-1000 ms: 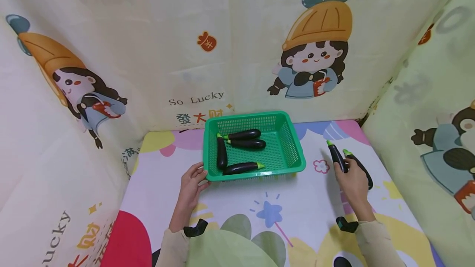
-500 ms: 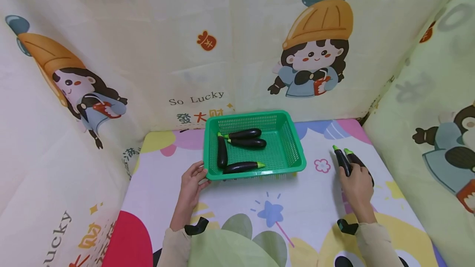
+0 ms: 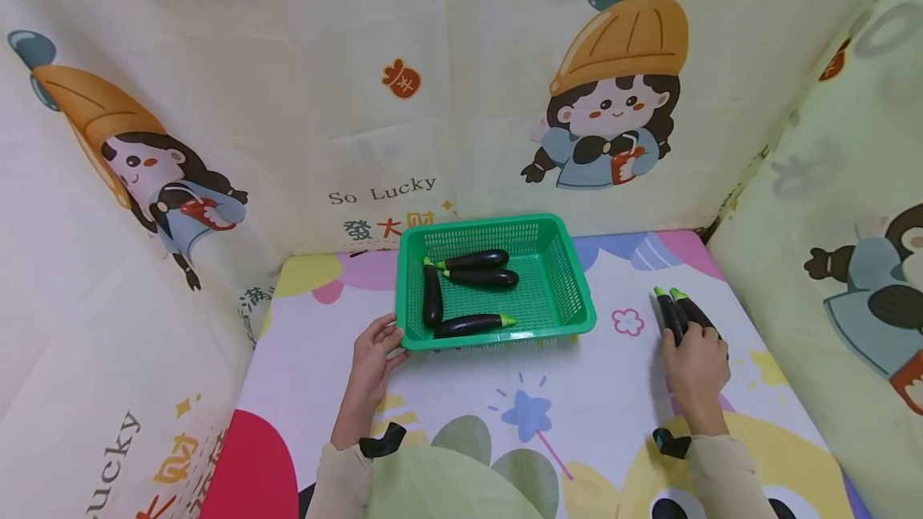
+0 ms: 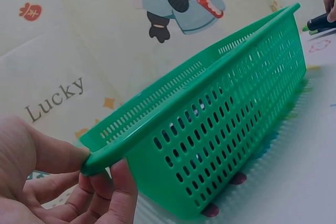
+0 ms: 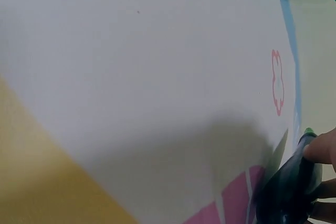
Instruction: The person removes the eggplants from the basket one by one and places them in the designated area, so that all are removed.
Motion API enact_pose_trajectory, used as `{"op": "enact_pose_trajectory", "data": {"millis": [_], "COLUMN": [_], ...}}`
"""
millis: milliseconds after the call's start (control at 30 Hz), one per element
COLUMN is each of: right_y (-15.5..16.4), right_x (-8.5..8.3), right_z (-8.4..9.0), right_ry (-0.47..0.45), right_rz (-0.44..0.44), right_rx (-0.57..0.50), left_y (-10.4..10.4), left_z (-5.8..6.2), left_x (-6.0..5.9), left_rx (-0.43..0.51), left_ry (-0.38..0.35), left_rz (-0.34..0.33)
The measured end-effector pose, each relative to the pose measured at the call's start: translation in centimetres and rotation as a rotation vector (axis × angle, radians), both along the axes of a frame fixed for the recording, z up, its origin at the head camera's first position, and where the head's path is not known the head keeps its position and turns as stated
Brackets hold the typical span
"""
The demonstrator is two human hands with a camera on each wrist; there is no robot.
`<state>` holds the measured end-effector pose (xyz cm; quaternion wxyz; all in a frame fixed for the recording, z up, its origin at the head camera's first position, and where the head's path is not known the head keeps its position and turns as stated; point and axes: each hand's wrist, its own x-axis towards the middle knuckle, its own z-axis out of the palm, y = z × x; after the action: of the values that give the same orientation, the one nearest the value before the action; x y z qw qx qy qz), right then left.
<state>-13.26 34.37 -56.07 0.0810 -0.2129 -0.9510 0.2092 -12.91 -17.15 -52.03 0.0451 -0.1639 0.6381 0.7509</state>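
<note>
A green plastic basket (image 3: pixel 570 283) stands mid-table with several dark eggplants (image 3: pixel 481 278) lying in it. My left hand (image 3: pixel 389 343) grips its front left corner; in the left wrist view the thumb lies on the basket rim (image 4: pixel 173 124) and the fingers (image 4: pixel 113 192) curl underneath. On the mat to the right, two more green-tipped eggplants (image 3: pixel 681 315) lie side by side. My right hand (image 3: pixel 694 341) lies over their rear halves with its fingers curled round them. In the right wrist view a fingertip (image 5: pixel 321 148) presses on a dark eggplant (image 5: pixel 291 192).
Cartoon-printed cloth walls close in the table at the back, left and right. The colourful printed mat (image 3: pixel 534 415) covers the tabletop. The right wall (image 3: pixel 829 263) stands close beside the two loose eggplants.
My right hand has slid the eggplant it holds to the right, against the second one, and now covers both. The left hand and the basket have not moved.
</note>
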Motion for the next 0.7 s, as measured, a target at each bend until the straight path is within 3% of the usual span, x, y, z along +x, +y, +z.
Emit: {"op": "enact_pose_trajectory", "data": {"millis": [300, 700], "right_y": [-0.17, -0.38], "right_x": [-0.27, -0.76], "right_z": [0.24, 0.39], "right_ry": [0.004, 0.028], "right_rz": [0.054, 0.029], "right_rx": [0.128, 0.147], "left_y": [-0.07, -0.15], "left_z": [-0.11, -0.32], "left_x": [-0.28, -0.39], "left_rx": [0.013, -0.003], "left_ry": [-0.012, -0.024], "left_rz": [0.002, -0.005]}}
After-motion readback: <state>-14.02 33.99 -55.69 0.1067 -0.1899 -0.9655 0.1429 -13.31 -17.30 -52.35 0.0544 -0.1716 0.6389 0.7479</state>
